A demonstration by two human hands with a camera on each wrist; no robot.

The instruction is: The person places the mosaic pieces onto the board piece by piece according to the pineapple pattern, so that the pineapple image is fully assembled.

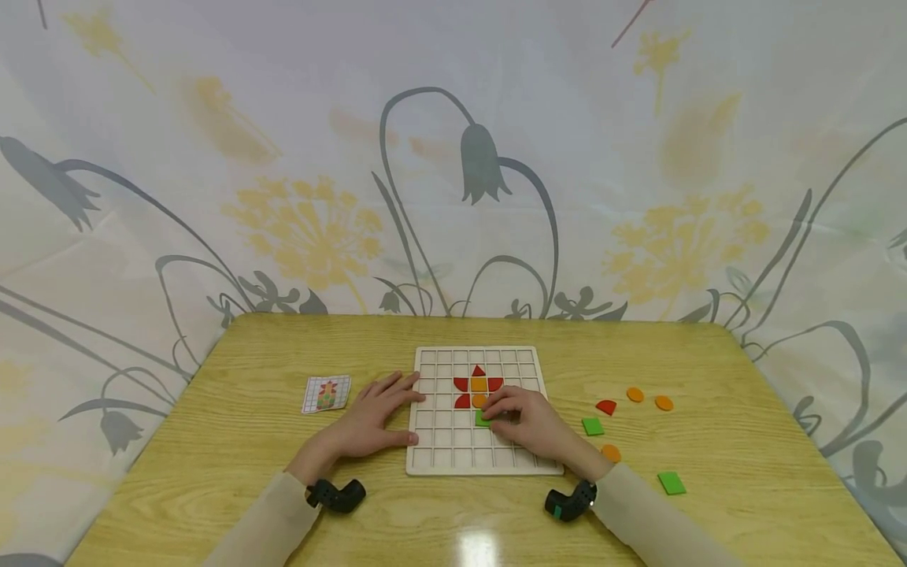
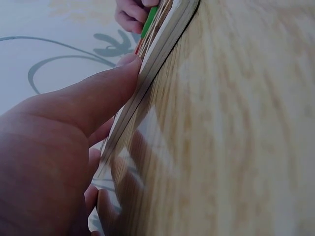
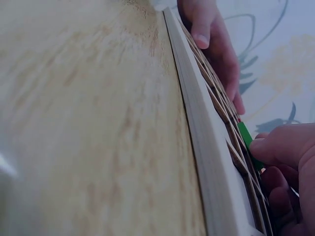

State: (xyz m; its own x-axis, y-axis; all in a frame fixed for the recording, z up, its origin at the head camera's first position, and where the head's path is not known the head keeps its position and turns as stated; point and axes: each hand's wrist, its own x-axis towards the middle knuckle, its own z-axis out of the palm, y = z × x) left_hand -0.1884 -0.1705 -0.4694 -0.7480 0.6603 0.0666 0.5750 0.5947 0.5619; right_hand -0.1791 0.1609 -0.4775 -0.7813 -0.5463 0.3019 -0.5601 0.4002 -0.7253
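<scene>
A pale wooden grid board [image 1: 442, 463] lies on the table. My left hand [image 1: 368, 421] rests along the board's left edge, fingers spread, thumb on its side. With my right hand [image 1: 530, 425] I pinch a green square tile [image 1: 482, 420] over the middle of the grid; in the right wrist view the green tile [image 3: 250, 142] stands tilted at the grid. Above it on the board are an orange disc [image 1: 479, 401], an orange square [image 1: 479, 384], a red triangle [image 1: 478, 370] and several red quarter-circle pieces [image 1: 461, 384]. My right fingers hide part of the grid.
A small pattern card [image 1: 326, 394] lies left of the board. Loose on the right are two green squares [image 1: 671, 483], a red quarter-circle [image 1: 605, 406] and orange discs [image 1: 634, 394]. A printed cloth [image 1: 439, 236] hangs behind the wooden table [image 1: 234, 425].
</scene>
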